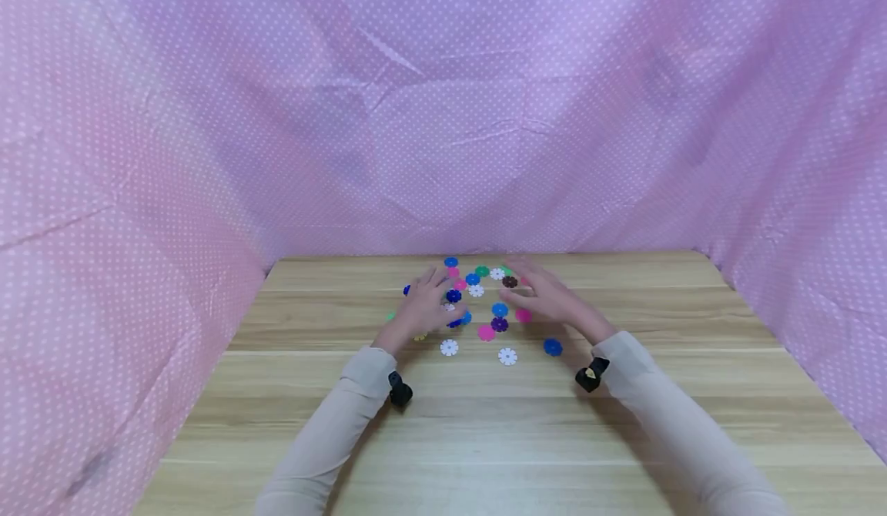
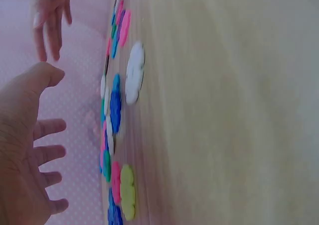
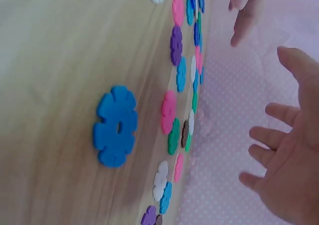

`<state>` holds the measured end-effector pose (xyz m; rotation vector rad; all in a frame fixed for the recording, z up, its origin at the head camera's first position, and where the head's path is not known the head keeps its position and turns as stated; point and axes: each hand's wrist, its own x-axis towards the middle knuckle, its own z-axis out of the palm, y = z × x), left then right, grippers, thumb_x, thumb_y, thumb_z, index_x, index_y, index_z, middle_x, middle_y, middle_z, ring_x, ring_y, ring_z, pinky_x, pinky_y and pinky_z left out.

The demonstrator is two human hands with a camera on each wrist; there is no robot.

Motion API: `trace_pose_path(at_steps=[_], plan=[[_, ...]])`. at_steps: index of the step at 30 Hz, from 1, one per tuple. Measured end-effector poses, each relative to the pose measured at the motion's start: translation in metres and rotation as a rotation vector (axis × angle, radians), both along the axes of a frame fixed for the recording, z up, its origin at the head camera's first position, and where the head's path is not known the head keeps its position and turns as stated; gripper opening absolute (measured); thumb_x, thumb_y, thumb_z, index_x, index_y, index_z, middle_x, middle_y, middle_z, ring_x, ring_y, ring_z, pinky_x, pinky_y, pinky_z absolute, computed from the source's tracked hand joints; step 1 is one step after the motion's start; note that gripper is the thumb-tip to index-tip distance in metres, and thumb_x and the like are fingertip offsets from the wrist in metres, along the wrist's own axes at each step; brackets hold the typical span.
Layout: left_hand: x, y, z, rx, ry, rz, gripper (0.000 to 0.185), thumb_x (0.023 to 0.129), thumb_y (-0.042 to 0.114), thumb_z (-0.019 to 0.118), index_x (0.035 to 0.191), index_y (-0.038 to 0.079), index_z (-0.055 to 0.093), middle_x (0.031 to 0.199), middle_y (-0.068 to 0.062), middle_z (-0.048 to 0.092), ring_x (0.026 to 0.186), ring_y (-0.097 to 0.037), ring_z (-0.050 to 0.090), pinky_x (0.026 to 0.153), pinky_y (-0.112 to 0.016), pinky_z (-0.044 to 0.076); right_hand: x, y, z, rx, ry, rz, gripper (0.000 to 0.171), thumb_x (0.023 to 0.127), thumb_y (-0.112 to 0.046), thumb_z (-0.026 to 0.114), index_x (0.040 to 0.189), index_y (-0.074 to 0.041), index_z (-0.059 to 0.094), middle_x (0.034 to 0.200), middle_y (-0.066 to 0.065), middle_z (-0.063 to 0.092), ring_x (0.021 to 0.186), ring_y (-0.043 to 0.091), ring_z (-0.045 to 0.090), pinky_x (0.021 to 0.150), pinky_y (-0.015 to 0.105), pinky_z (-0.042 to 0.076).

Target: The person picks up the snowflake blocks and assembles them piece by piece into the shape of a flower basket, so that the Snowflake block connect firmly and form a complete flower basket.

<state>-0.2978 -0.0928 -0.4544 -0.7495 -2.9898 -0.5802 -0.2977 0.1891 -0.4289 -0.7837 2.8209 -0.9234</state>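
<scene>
Several flower-shaped plastic discs in many colours lie scattered on the far middle of a wooden table (image 1: 485, 423). My left hand (image 1: 423, 309) hovers over the left part of the cluster with its fingers spread, near a dark blue disc (image 1: 453, 296). Over the right part, close to a brown disc (image 1: 509, 282) and a pink disc (image 1: 523, 315), is my right hand (image 1: 546, 297), also spread. In the left wrist view the left hand (image 2: 25, 155) is clear of the table, beside a white disc (image 2: 134, 73). The right hand (image 3: 291, 160) holds nothing; a blue disc (image 3: 115, 126) lies apart.
Pink and purple dotted cloth (image 1: 443, 115) walls the table at the back and on both sides. Two white discs (image 1: 449, 347) (image 1: 507, 356) and a blue disc (image 1: 552, 346) lie nearest to me. A black camera sits on each wrist (image 1: 399, 391) (image 1: 591, 375).
</scene>
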Motion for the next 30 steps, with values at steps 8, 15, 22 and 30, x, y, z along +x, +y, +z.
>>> trace_pose_path(at_steps=[8, 15, 22, 30], plan=[[0.012, 0.013, -0.001, 0.16, -0.099, -0.191, 0.045, 0.095, 0.036, 0.071, 0.134, 0.013, 0.066, 0.144, -0.009, 0.059, 0.137, -0.032, 0.049, 0.113, -0.055, 0.042, 0.011, 0.001, -0.002, -0.084, 0.041, 0.181, 0.06, 0.093, -0.032, 0.076, 0.144, -0.006, 0.056, 0.145, 0.016, 0.058, 0.136, 0.039, 0.052, 0.11, 0.061, 0.044], [0.012, 0.026, -0.009, 0.099, -0.083, -0.201, 0.036, 0.091, 0.039, 0.076, 0.123, 0.022, 0.073, 0.135, 0.0, 0.065, 0.13, -0.025, 0.053, 0.112, -0.054, 0.042, 0.027, -0.003, -0.012, -0.066, 0.046, 0.295, 0.049, 0.086, -0.025, 0.083, 0.128, -0.003, 0.068, 0.129, 0.014, 0.068, 0.123, 0.034, 0.06, 0.102, 0.055, 0.051], [0.011, 0.037, -0.017, 0.058, -0.069, -0.205, 0.033, 0.091, 0.041, 0.076, 0.118, 0.023, 0.075, 0.128, 0.001, 0.067, 0.122, -0.02, 0.055, 0.107, -0.045, 0.047, 0.035, -0.002, -0.021, -0.006, 0.035, 0.362, 0.036, 0.083, -0.021, 0.085, 0.113, -0.006, 0.075, 0.105, 0.01, 0.069, 0.1, 0.025, 0.057, 0.088, 0.036, 0.049], [0.012, 0.039, -0.021, 0.072, -0.098, -0.168, 0.027, 0.091, 0.038, 0.078, 0.113, 0.025, 0.078, 0.121, 0.002, 0.066, 0.114, -0.017, 0.053, 0.102, -0.041, 0.045, 0.034, -0.003, -0.03, 0.022, -0.036, 0.408, 0.03, 0.082, -0.019, 0.085, 0.107, -0.007, 0.076, 0.095, 0.004, 0.063, 0.087, 0.015, 0.053, 0.078, 0.024, 0.05]])
